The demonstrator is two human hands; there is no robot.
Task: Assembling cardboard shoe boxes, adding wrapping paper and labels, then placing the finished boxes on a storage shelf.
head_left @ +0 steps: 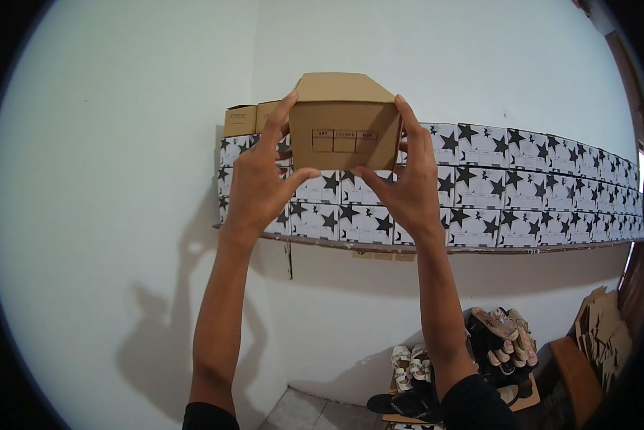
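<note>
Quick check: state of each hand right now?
Left hand: holding the left side of the brown cardboard box.
Right hand: holding the right side of the same brown cardboard box.

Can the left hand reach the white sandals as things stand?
Probably not: the left hand is busy holding the brown cardboard box with the right hand, and the white sandals lie well below.

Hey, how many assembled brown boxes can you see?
3: a held box between the left hand and right hand; a corner box atop the star-patterned boxes; a partly covered box just right of it. The held box may hide more.
</note>
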